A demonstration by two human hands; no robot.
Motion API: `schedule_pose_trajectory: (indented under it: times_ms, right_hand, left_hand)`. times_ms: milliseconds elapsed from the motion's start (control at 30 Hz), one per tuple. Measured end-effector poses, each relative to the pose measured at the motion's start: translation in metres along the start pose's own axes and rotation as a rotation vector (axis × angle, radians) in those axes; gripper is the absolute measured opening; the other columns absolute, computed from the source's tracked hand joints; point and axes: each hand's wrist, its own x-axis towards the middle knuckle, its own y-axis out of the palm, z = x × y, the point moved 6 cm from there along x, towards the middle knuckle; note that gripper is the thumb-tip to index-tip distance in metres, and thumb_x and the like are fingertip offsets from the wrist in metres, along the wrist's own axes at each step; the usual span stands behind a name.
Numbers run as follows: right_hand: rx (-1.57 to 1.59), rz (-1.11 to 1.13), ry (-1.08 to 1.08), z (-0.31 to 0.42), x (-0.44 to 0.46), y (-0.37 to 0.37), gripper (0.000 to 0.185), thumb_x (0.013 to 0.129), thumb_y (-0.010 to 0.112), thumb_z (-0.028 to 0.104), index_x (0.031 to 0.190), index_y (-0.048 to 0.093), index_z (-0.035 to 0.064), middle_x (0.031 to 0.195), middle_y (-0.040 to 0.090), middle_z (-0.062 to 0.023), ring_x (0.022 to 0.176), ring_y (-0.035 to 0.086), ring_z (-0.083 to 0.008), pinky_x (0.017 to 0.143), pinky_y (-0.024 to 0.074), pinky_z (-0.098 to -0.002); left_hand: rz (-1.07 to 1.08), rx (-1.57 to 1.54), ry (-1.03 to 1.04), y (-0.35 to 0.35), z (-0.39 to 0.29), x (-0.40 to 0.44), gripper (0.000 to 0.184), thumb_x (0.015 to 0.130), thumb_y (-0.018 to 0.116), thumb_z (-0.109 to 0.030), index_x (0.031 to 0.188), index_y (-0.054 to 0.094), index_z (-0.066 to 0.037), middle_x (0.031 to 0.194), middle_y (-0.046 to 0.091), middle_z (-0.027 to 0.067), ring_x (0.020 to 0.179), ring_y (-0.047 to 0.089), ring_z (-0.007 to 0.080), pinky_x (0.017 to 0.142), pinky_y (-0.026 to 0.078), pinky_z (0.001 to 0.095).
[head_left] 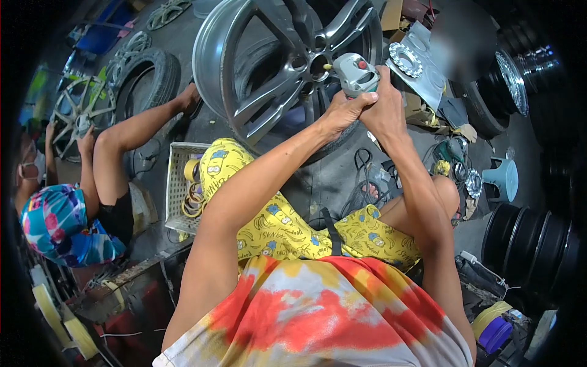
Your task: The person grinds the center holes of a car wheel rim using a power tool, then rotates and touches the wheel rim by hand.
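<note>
Your left hand [343, 114] and right hand [387, 101] both grip the power tool [356, 73], its tip [328, 66] near the hub of the wheel rim [264, 120] before you; looks mid-job, but can't tell which surfaces are done and which remain.

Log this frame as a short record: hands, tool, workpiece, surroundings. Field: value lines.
Hands: left hand and right hand together on the power tool
Tool tip: yellowish tip pointing toward the middle of the wheel rim; contact unclear
Workpiece: large grey spoked wheel rim, in front of the person
Left side: pale basket, dark tire farther off
Right side: light-blue stool
Co-worker: far left, one hand at another spoked rim
</note>
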Motion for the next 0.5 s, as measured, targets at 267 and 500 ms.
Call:
schedule_pose_trajectory:
  times_ms: [267, 500]
  right_hand:
    - [-0.078, 0.062, 0.036, 0.023, 0.015, -0.012, 0.055, 0.080, 0.072, 0.017, 0.123, 0.045, -0.0026, 0.089, 0.069, -0.0359, 0.091, 0.067, -0.0560, 0.081, 0.0550, -0.0580]
    - [-0.195, 0.102, 0.063, 0.036, 0.020, -0.009, 0.057, 0.079, 0.073, 0.020, 0.123, 0.045, -0.0029, 0.095, 0.069, -0.0367, 0.096, 0.067, -0.0558, 0.085, 0.0540, -0.0580]
  left_hand:
    - [-0.034, -0.041, -0.188, 0.004, -0.019, -0.006, 0.072, 0.089, 0.070, -0.052, 0.138, 0.053, -0.002, 0.128, 0.062, 0.0105, 0.117, 0.061, 0.0205, 0.101, 0.050, 0.0384]
    - [0.001, -0.142, -0.110, 0.003, -0.024, -0.009, 0.075, 0.090, 0.066, -0.055, 0.141, 0.052, -0.001, 0.132, 0.061, 0.0119, 0.120, 0.060, 0.0221, 0.104, 0.048, 0.0423]
